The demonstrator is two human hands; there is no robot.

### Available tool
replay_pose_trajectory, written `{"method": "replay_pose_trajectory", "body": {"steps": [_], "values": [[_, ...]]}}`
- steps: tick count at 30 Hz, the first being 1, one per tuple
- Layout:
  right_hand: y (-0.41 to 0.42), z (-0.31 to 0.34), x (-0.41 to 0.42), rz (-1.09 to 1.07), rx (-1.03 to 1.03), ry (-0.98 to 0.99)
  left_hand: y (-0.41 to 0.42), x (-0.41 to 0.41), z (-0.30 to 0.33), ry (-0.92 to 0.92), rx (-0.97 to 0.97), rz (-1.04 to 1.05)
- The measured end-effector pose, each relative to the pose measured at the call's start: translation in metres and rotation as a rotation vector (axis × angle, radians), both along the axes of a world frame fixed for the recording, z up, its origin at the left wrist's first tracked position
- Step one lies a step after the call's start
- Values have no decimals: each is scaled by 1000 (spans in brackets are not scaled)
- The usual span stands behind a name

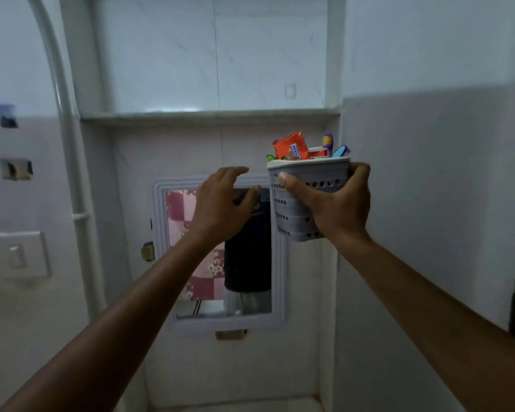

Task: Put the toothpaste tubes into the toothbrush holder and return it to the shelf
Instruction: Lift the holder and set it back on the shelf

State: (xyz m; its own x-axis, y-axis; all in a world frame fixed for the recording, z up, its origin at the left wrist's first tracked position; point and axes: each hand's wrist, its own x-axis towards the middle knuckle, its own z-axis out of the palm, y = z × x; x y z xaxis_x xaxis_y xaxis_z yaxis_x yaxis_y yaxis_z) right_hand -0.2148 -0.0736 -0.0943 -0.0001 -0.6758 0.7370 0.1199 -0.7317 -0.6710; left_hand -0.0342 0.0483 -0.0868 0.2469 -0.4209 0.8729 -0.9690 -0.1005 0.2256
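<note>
Right hand (336, 203) grips holder (294, 221) | orange tube (290, 145) inside

Right hand (336, 203) grips filled toothbrush holder (297, 209) below shelf (208, 115); left hand (223, 203) empty.
</note>
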Motion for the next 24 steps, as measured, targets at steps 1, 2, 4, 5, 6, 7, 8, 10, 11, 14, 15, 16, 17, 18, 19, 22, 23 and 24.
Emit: {"method": "replay_pose_trajectory", "body": {"steps": [1,2,4,5,6,7,8,10,11,14,15,16,17,18,19,22,23,24], "values": [[1,11,-1,-4,-5,-5,-1,-1,9,-10,-9,5],[2,22,-1,-5,-12,-13,-2,-1,19,-15,-24,4],[3,47,-2,-4,-28,-27,-5,0,40,-15,-65,-3],[3,59,-2,-5,-38,-31,-6,-1,50,-15,-90,-8],[4,72,-3,-6,-49,-36,-7,-1,60,-18,-118,-14],[4,85,-3,-8,-60,-41,-8,-1,71,-25,-145,-15],[4,97,-3,-11,-68,-44,-9,0,82,-35,-166,-12],[7,122,-4,-21,-76,-58,-10,0,102,-80,-196,2],[7,135,-4,-26,-82,-69,-11,1,111,-111,-209,17],[8,168,-1,-50,-119,-76,-17,5,137,-201,-236,85],[8,179,2,-61,-131,-77,-21,7,144,-206,-240,100],[6,190,5,-76,-140,-83,-26,10,151,-204,-243,112],[5,200,9,-96,-142,-87,-30,14,158,-201,-244,123],[3,209,13,-117,-140,-87,-35,18,163,-197,-240,132],[1,217,17,-135,-133,-86,-40,22,168,-192,-235,138],[-9,232,31,-172,-122,-73,-54,36,173,-155,-201,159],[-13,235,36,-183,-118,-63,-59,40,173,-140,-180,167],[-18,236,42,-193,-112,-50,-63,44,173,-122,-157,174]]}}
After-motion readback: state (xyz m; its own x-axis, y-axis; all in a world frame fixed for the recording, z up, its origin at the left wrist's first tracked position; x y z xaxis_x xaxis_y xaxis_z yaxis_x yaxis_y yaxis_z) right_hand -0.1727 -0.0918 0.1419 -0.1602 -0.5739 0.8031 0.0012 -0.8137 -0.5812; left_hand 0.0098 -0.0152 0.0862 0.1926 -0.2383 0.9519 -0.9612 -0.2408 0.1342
